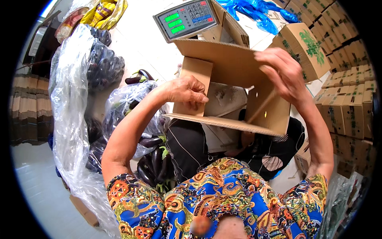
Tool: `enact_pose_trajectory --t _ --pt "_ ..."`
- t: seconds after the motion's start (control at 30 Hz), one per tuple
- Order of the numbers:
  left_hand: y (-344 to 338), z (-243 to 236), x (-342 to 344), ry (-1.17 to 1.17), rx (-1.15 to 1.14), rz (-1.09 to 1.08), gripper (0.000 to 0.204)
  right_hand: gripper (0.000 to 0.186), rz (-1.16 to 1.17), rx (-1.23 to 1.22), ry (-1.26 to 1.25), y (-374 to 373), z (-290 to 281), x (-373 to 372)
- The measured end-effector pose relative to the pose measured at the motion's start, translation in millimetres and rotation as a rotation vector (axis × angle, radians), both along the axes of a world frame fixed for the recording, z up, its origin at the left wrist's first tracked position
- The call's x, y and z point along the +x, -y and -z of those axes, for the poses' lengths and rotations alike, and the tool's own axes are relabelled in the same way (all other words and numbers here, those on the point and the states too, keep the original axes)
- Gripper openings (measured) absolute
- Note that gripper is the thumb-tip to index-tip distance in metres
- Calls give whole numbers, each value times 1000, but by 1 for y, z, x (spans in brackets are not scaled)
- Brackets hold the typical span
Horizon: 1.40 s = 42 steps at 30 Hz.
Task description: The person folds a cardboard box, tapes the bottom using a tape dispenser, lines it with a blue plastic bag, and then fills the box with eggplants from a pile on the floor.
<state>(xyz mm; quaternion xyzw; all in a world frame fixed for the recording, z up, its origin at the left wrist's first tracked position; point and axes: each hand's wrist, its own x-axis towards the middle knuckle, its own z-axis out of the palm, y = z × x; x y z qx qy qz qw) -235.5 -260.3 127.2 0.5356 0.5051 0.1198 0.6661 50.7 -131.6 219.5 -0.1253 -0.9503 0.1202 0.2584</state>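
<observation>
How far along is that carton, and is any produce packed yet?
Done: the cardboard carton is opened out from flat. In hand: left hand presses a flap, right hand grips the far wall. Left: flaps still loose; the eggplants remain in plastic bags, none boxed.
</observation>
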Motion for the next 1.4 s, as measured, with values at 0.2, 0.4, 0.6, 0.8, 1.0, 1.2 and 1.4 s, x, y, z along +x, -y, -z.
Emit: enact_pose_trajectory --t 0.2,0.4,0.6,0.8,1.0,1.2,1.4 --pt "-8 -4 11 -107 141 77 29 12 -23 -108 229 21 2 57" --pt "0 -1 3 -258 307 69 25 17 -56 -220 77 -16 16 17" --pt "3 -9 1 -256 213 -10 26 15 -272 -253 174 14 51 -22" --pt "19 5 -10 -228 411 -46 27 22 -242 -626 276 52 71 -52" --pt "20 9 -7 43 388 -273 28 72 -183 -100 449 46 131 -61" --pt "99 -4 -6 743 465 -989 42 78 -204 27 493 46 140 -68" --pt "74 -4 21 -11 752 -978 66 63 -216 28 441 40 140 -73"
